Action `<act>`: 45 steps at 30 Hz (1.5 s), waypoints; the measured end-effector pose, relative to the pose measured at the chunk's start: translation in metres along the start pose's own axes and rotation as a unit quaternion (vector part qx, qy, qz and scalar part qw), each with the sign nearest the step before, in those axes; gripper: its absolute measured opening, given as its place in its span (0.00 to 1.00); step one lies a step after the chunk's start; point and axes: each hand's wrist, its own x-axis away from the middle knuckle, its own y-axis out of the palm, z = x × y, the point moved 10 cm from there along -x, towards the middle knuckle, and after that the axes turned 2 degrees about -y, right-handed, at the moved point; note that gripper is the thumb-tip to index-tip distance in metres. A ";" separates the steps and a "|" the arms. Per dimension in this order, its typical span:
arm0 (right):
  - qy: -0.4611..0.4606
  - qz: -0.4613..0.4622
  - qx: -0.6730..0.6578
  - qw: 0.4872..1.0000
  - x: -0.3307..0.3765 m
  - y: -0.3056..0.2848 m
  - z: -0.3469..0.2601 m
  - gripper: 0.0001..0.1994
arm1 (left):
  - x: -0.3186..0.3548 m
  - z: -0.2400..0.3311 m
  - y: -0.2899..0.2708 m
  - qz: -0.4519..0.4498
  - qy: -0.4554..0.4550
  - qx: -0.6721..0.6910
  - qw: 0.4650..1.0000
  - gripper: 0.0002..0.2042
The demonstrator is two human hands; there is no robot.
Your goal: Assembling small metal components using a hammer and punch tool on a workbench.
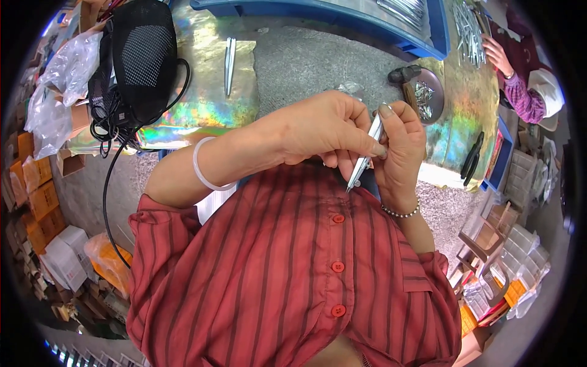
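Between my two hands, in front of my chest, is a slim silver drawing compass (365, 153), tilted with its narrow tips pointing down toward my shirt. My left hand (327, 128) reaches across from the left and pinches the compass between thumb and fingers. From the other side my right hand (400, 137) grips the top end with thumb and forefinger. The fingers partly cover its upper part. Another silver compass (229, 67), closed, lies on the shiny gold sheet beyond my left forearm.
A blue tray (318, 11) holding silver compasses stands at the far side. Near my right hand are a hammer (403, 74), a round dish (436, 92) of small metal parts and black-handled pliers (473, 160). A black mesh object (143, 46) with a cable sits left. A co-worker's hand (496, 55) touches metal pieces.
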 end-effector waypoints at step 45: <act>0.173 -0.184 0.057 0.966 -0.005 0.085 0.044 0.08 | 0.069 -0.017 -0.040 0.106 0.087 0.140 0.981 0.11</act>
